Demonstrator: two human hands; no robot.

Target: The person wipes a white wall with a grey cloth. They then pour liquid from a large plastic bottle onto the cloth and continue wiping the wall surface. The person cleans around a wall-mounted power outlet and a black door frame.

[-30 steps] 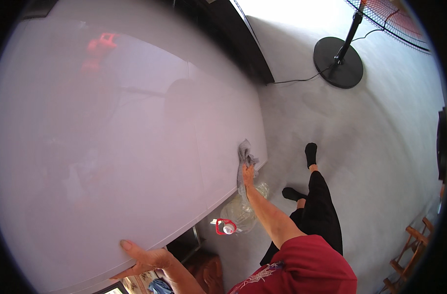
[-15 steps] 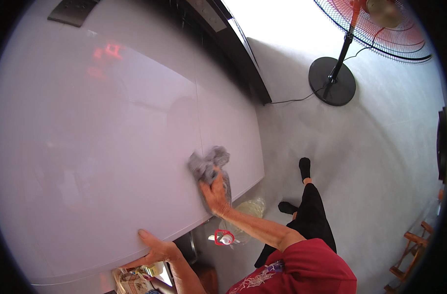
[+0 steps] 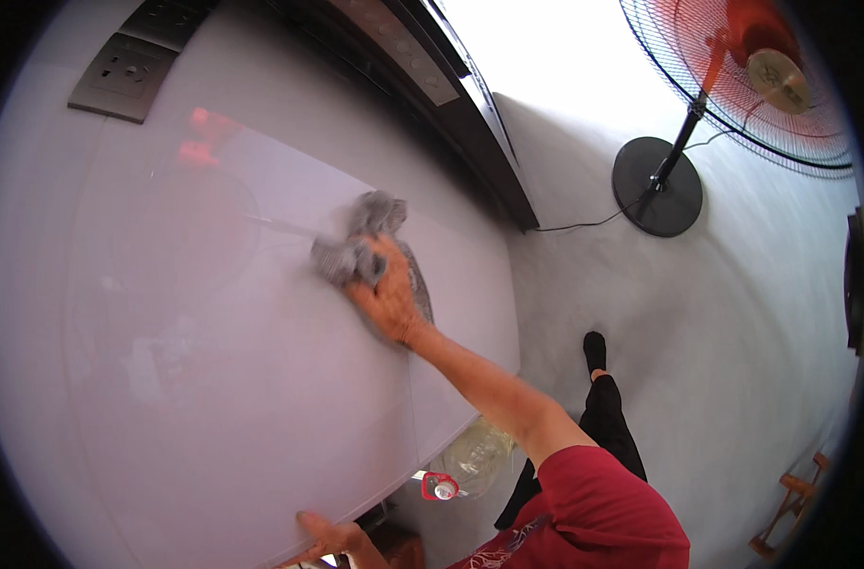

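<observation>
My right hand (image 3: 386, 296) is closed on a crumpled grey cloth (image 3: 380, 213), pressing it against the glossy white countertop (image 3: 214, 398). Bunches of the cloth stick out past the fingers, and one fold trails along the wrist side; motion smears it a little. My left hand (image 3: 326, 537) rests at the counter's near edge, thumb spread on top and fingers stretched out along the rim. It holds nothing that I can see, though the lower picture edge cuts it off.
Wall sockets (image 3: 124, 76) sit at the far left. A long dark appliance (image 3: 422, 85) lines the counter's back. A clear plastic bag (image 3: 477, 457) and a red-and-white item (image 3: 440, 486) hang by the near edge. On the floor stand a fan (image 3: 657, 187) and a wooden stool (image 3: 794, 503).
My right hand has slid the cloth away from me and slightly left across the countertop. The view has shifted, so my left hand sits lower and farther right in the picture.
</observation>
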